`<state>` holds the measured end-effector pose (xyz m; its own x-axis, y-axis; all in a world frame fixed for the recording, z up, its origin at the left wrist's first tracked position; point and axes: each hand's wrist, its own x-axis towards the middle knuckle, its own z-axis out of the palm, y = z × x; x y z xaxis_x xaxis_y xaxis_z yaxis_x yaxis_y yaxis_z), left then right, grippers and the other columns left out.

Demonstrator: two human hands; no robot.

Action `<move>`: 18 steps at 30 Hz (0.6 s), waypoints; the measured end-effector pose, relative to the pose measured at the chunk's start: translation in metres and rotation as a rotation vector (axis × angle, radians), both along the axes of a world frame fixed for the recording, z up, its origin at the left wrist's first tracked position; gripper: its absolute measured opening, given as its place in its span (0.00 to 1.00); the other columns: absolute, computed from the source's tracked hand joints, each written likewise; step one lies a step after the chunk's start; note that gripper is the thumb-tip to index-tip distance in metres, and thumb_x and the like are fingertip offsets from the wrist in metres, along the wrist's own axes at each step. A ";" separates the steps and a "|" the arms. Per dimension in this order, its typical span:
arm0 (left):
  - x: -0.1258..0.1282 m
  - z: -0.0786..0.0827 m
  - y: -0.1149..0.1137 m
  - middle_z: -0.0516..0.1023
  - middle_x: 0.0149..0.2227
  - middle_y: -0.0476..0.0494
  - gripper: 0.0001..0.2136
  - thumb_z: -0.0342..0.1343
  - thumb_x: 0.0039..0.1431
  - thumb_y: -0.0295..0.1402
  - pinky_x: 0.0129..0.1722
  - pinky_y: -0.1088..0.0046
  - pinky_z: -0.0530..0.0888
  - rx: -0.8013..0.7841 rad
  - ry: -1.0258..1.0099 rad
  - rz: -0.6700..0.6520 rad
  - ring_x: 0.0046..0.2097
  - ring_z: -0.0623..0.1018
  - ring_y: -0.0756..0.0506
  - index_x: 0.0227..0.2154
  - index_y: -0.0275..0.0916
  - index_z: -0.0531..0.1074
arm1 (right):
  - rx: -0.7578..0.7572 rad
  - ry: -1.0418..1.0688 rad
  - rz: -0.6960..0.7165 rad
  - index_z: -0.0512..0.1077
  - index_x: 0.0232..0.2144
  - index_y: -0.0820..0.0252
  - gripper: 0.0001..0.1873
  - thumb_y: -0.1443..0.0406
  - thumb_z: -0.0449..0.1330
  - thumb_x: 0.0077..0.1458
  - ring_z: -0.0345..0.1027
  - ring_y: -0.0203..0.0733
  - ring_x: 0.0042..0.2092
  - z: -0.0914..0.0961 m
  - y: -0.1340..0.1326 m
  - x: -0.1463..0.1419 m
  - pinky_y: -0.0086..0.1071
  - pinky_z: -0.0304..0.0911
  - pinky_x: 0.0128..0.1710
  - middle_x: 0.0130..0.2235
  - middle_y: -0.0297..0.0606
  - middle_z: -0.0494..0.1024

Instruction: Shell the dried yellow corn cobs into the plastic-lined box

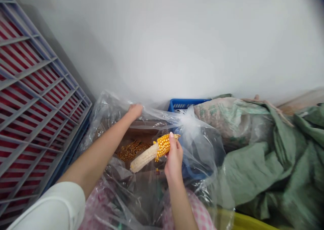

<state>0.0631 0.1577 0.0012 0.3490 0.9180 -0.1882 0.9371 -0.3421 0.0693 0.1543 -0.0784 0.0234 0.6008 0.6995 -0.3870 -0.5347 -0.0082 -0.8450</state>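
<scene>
In my right hand [174, 157] is a corn cob [152, 152], pinched near its tip. Yellow kernels cover the end by my fingers, while the other end is bare and pale, pointing down and left. My left hand [135, 111] grips the far rim of a clear plastic bag [202, 132], its fingers partly hidden by the film. The bag lines a brown box [144, 124]. Loose corn kernels [133, 150] lie in a heap inside it, below and left of the cob.
A stacked grey-purple crate [32, 98] with red showing through its slats stands at the left. Behind the bag on the right is a blue basket [187, 101]. Filled sacks and green woven cloth [253, 172] take up the right side. A white wall [177, 47] rises behind.
</scene>
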 end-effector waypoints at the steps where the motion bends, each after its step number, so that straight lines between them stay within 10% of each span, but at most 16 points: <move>1: -0.001 0.005 -0.003 0.72 0.43 0.37 0.12 0.51 0.55 0.34 0.43 0.63 0.69 0.006 -0.006 -0.001 0.44 0.72 0.43 0.41 0.34 0.69 | -0.008 0.014 -0.010 0.64 0.25 0.61 0.19 0.51 0.60 0.40 0.57 0.29 0.22 0.001 0.000 0.001 0.23 0.53 0.18 0.22 0.28 0.66; 9: -0.047 0.040 -0.104 0.75 0.41 0.38 0.13 0.44 0.55 0.32 0.46 0.68 0.65 0.163 -0.246 0.003 0.44 0.72 0.43 0.38 0.35 0.72 | 0.006 0.103 -0.056 0.63 0.24 0.61 0.21 0.49 0.60 0.39 0.57 0.28 0.20 0.011 -0.001 0.006 0.22 0.50 0.15 0.20 0.27 0.65; 13: -0.047 0.049 -0.178 0.76 0.41 0.43 0.18 0.42 0.57 0.43 0.41 0.73 0.69 -0.054 -0.657 -0.059 0.40 0.74 0.46 0.41 0.39 0.70 | 0.007 0.078 -0.024 0.62 0.23 0.60 0.22 0.48 0.59 0.39 0.55 0.27 0.18 0.009 -0.003 0.005 0.21 0.47 0.14 0.19 0.26 0.63; 18: -0.027 0.049 -0.216 0.74 0.45 0.44 0.25 0.51 0.49 0.49 0.41 0.71 0.68 -0.145 -0.623 -0.208 0.43 0.74 0.43 0.49 0.44 0.65 | 0.004 0.021 0.018 0.64 0.25 0.61 0.21 0.49 0.59 0.40 0.56 0.27 0.19 0.003 -0.004 0.004 0.22 0.47 0.14 0.20 0.26 0.64</move>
<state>0.0361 -0.0578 0.0504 0.5994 0.8004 -0.0103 0.6224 -0.4579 0.6347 0.1583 -0.0826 0.0263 0.5797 0.7120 -0.3963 -0.5519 -0.0147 -0.8338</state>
